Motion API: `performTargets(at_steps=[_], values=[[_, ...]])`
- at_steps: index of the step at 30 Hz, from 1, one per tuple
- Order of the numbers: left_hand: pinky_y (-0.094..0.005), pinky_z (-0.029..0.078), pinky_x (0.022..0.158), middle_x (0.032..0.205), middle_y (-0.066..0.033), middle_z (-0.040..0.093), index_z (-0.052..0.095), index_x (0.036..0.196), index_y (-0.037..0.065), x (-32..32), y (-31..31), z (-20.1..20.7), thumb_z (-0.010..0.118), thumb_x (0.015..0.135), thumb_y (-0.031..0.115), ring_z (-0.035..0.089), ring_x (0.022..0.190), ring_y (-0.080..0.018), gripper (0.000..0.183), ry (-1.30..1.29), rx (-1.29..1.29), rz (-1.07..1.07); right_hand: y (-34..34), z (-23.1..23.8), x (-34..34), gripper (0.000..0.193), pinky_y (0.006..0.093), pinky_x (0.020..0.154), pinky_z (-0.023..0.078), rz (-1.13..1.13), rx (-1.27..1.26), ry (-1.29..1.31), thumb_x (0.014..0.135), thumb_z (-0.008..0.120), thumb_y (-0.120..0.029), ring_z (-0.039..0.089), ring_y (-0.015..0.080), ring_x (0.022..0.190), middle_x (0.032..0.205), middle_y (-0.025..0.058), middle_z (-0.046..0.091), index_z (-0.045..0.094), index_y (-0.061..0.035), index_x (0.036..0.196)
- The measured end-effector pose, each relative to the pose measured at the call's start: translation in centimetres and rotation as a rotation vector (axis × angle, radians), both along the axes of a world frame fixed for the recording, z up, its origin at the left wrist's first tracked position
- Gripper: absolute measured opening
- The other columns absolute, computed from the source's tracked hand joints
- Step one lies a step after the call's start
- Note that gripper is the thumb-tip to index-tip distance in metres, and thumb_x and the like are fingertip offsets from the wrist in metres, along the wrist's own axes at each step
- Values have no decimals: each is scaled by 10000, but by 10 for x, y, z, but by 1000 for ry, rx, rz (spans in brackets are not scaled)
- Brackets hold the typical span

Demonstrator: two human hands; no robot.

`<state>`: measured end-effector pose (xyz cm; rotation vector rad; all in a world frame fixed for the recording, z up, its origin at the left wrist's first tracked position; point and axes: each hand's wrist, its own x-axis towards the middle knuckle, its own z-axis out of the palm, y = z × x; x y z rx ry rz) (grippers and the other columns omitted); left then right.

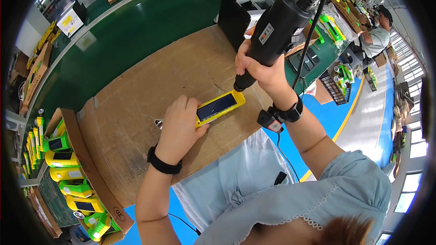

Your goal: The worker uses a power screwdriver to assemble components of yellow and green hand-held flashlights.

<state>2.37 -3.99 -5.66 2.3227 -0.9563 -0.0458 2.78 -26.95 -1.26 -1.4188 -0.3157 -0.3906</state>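
We see a yellow handheld device point(217, 110) lying on a flattened cardboard sheet point(136, 86), its dark rectangular screen turned upward and its long body slanting away to the right. Our left hand point(179, 121) grips its near end, fingers over one side and thumb along the other. At the far end stands the narrow nose of a black power tool point(274, 31), leaning to the right; we cannot tell whether its tip touches the yellow casing. Our right hand point(267, 71) is wrapped around the lower part of that tool, and a black cable point(312, 29) hangs from its top. Just beside our left hand, a small shiny round piece point(158, 123) sits on the cardboard. We wear a black band point(164, 163) on the left wrist and a bulkier black strap point(292, 111) on the right.

The cardboard lies on a green tabletop point(154, 25). To our left, an open carton point(102, 179) holds a row of yellow and green devices point(72, 173). Beyond the tool stands a black and grey case point(236, 20). Farther right, a dark basket point(335, 91) holds more green pieces, and another person point(377, 38) in a dark cap is well apart from us.
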Motion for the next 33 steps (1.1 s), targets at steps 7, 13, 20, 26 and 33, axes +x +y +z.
performTargets(at_steps=[7, 13, 20, 26, 33], values=[[-407, 426, 782, 922, -133, 520, 560, 973, 39, -3, -2, 2, 776, 639, 109, 511, 895, -337, 404, 9, -2, 17, -45, 43, -15, 572, 364, 576, 485, -444, 93, -416, 792, 568, -16, 542, 213, 592, 722, 110, 525, 315, 11, 1304], [-414, 406, 814, 961, -136, 501, 548, 1019, 43, -11, 0, 3, 776, 642, 117, 482, 923, -335, 447, -102, 69, 10, -81, 61, 14, 294, 319, 536, 516, -678, 62, -501, 755, 633, 56, 605, 185, 562, 729, 108, 600, 400, -5, 924], [-438, 395, 862, 1092, -179, 483, 487, 1135, 13, -34, 1, 7, 738, 664, 76, 479, 979, -355, 537, -176, 95, -39, -89, 46, 33, 312, 301, 542, 496, -551, -47, -407, 741, 611, 48, 590, 170, 564, 705, 89, 592, 400, -20, 961], [-453, 391, 871, 1123, -198, 465, 469, 1178, -21, -47, 0, -1, 697, 656, 37, 475, 998, -366, 573, -305, 185, -71, -93, 53, 20, 441, 344, 578, 475, -521, -170, -256, 774, 571, 25, 550, 200, 578, 686, 107, 545, 386, 26, 1174], [-424, 408, 839, 1054, -171, 494, 519, 1142, -19, -44, -3, -2, 609, 740, 62, 498, 957, -328, 420, -379, 207, -14, -40, 29, -55, 591, 333, 565, 487, -165, 183, -316, 790, 614, -70, 544, 196, 563, 685, 87, 500, 290, -55, 1283]])
